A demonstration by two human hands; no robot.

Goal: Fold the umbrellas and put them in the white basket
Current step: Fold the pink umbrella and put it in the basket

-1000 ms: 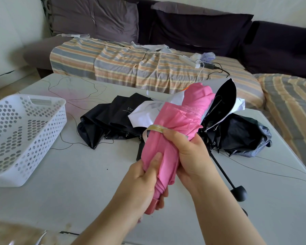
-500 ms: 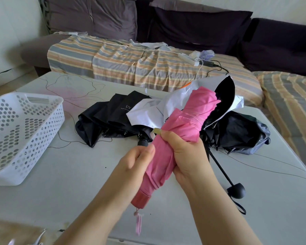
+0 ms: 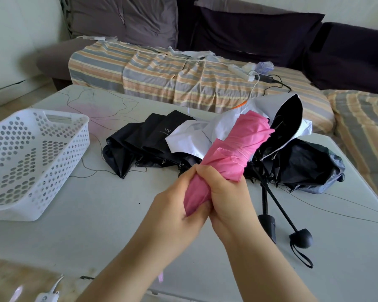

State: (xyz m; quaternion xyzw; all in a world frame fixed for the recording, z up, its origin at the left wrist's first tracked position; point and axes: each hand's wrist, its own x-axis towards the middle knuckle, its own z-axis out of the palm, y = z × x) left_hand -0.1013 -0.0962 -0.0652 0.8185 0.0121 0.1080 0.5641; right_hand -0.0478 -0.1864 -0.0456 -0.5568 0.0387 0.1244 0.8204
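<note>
So far both hands, left hand (image 3: 179, 212) and right hand (image 3: 227, 192), clench the rolled pink umbrella (image 3: 234, 153); the white basket (image 3: 37, 149) looks empty, and the black umbrellas (image 3: 144, 144) lie unfolded.

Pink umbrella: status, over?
Both hands, left and right, grip pink umbrella, rolled. White basket empty. Other umbrellas unfolded on table.

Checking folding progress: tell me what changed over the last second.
The left hand slid up the pink umbrella to meet the right hand; both now grip its lower part, covering the tan strap. The white basket and the black umbrellas stayed put.
</note>
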